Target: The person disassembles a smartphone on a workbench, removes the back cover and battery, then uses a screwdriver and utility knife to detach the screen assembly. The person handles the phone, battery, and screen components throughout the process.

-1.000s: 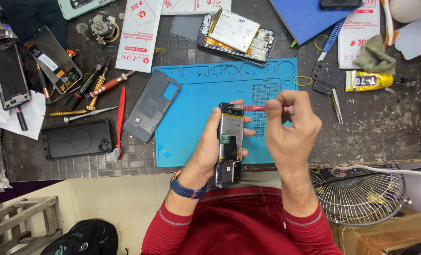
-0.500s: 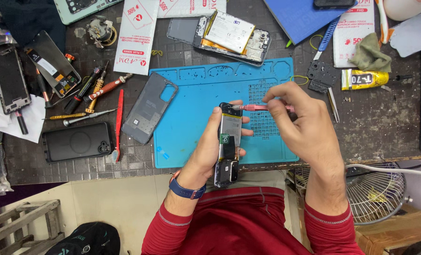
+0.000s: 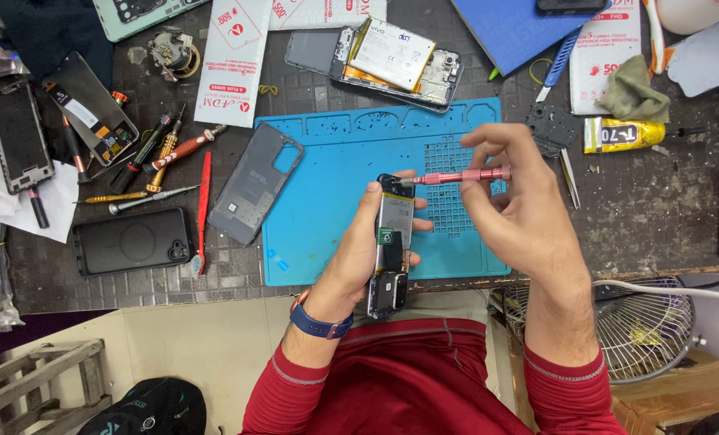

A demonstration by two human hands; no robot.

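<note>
The left hand (image 3: 359, 250) is wrapped around an opened phone (image 3: 393, 242), gripping it by its long edges with the thumb on one side and the fingers curled over the other. The phone stands lengthwise above the near edge of the blue repair mat (image 3: 327, 201), its back cover off so the battery and a small green part show. The right hand (image 3: 521, 209) is closed on a pink screwdriver (image 3: 464, 176), pinching it between thumb and fingertips and holding it level; its tip meets the top end of the phone, though the exact spot it touches is too small to make out.

On the mat, just left of the phone, lies a grey back cover (image 3: 256, 193), tilted. At the far edge of the mat rests a second opened phone (image 3: 396, 60) with its battery lifted at an angle. To the left on the dark worktop (image 3: 658, 217) lie a black phone (image 3: 132, 240) face down, a red spudger (image 3: 203, 211) just beside it, and a loose cluster of screwdrivers (image 3: 162, 157). A yellow glue tube (image 3: 624, 134) lies to the right, near a green cloth (image 3: 633, 95). A small wire-guard fan (image 3: 637, 326) sits below the worktop edge, by the right forearm.
</note>
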